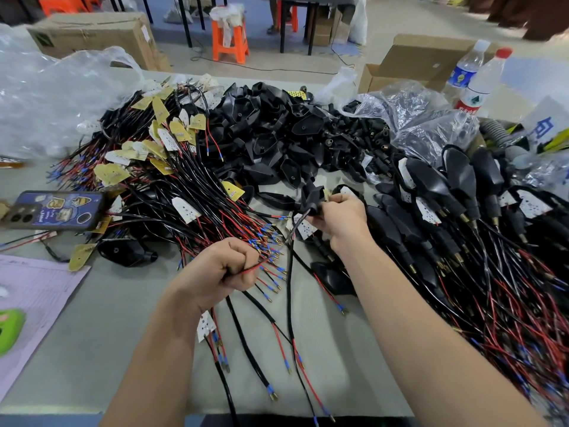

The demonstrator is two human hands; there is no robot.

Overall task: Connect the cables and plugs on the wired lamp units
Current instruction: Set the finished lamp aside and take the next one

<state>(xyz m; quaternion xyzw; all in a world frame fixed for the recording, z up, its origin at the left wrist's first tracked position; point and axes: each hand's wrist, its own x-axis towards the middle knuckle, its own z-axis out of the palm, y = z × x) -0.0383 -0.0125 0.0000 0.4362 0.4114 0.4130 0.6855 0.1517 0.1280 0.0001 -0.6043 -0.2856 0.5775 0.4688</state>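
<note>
Phone [55, 211]: lying far left of the fingers on the table [123, 318]; case writing too small to read.
Wire pile [172, 180]: sprawling just beyond the left fingers, red and black leads with blue-sleeved tips.
Left hand [221, 272]: fingers curling into a tight fist, gripping thin red and black wires.
Right hand [341, 217]: fingers closing round a black lamp unit [311, 195], its cable [288, 291] trailing down between both hands.
Wired units [462, 195]: lying heaped right of the right fingers.
Bottles [480, 84]: standing far beyond; labels blurred.
Likely risk: tugging the gripped wires could be snagging neighbouring leads, dragging the pile or loosening a tip.
</note>
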